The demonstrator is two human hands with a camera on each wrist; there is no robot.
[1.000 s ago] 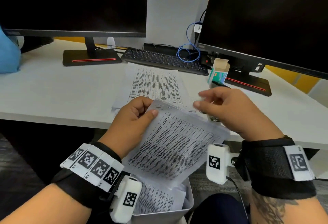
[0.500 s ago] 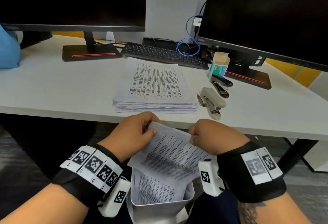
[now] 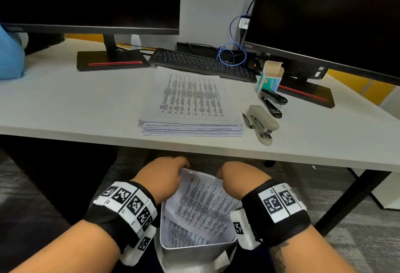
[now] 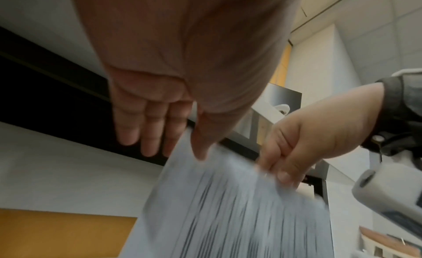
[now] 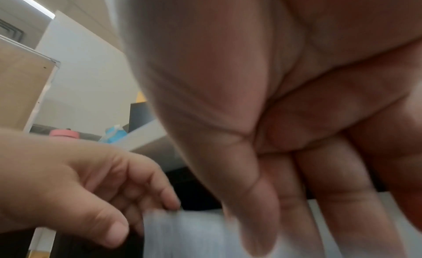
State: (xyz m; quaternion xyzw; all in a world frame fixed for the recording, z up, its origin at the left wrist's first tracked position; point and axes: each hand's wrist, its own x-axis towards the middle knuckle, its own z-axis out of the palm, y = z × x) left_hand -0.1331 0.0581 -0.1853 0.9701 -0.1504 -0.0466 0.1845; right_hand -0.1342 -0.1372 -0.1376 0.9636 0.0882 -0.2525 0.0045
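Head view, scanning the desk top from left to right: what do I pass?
Blue bag → left monitor stand → paper stack → grey stapler → right monitor stand. Left out because they overlap others: keyboard, staple box, black stapler.

A pale grey counter (image 3: pixel 65 104) spans the middle of the frame, with a slanting black leg (image 3: pixel 350 201) under it at lower right. Behind it, at top centre, stands a grey partition panel (image 3: pixel 207 8), and a yellow panel (image 3: pixel 376 86) shows at right. Dark grey carpet (image 3: pixel 368 225) covers the floor. The wrist views show white ceiling tiles (image 4: pixel 376 27) and a bright light strip (image 5: pixel 32 3).
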